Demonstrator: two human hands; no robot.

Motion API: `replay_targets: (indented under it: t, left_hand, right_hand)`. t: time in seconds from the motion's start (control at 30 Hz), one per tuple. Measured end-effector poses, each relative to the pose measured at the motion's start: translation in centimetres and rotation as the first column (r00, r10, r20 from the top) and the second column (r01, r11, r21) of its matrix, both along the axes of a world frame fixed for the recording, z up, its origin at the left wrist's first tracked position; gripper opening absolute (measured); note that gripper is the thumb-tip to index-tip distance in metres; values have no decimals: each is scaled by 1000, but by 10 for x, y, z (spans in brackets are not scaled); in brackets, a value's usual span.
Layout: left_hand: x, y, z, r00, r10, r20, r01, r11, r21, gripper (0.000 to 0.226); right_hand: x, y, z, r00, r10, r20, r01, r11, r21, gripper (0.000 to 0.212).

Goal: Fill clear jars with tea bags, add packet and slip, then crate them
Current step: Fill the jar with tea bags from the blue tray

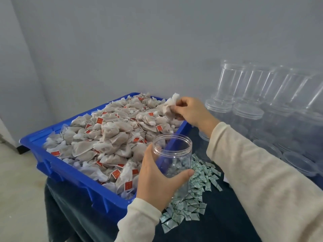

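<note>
**Jar in one hand, tea bag in the other**

Grey walls back your dark counter (227, 215). Your left hand (157, 179) wraps its fingers around an open jar (172, 154) beside the blue bin (70, 173) of tea bags. Your right hand (190, 110) pinches a tea bag (167, 107) above the bin's far corner. Small packets (192, 198) lie by the jar.

Left hand (158, 179) curled in a wrapping grip, right hand (191, 111) reaching forward, fingertips pinched
</note>
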State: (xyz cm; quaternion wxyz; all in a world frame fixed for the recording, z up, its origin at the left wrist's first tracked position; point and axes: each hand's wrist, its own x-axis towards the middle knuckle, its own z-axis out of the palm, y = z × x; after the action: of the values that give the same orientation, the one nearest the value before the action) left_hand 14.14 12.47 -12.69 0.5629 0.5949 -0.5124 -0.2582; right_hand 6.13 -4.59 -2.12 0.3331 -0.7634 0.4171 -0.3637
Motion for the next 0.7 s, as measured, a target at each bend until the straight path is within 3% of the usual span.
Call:
replay_targets:
  t: [0.13,0.23,0.33,0.5,0.7]
  left_hand:
    - [-1,-1,0,1000,1,-6,-1,1000,4,131]
    - [-3,-1,1,1000,19,-10,-19,1000,-5,128]
    - [-4,0,3,999,36,-18,-37,999,-24,126]
    - [-8,3,3,998,65,28,-63,997,-42,122]
    - [-11,3,-1,998,46,52,-44,998,-46,116]
  right_hand:
    - [-21,31,32,974,102,201,-128,984,121,7]
    - [-32,54,38,958,211,194,-237,963,126,12]
    - [-38,70,31,963,262,63,-267,957,110,16]
    - [-44,85,24,926,229,-299,-271,957,-104,18]
    - [-46,96,29,807,289,-514,-386,918,-90,16]
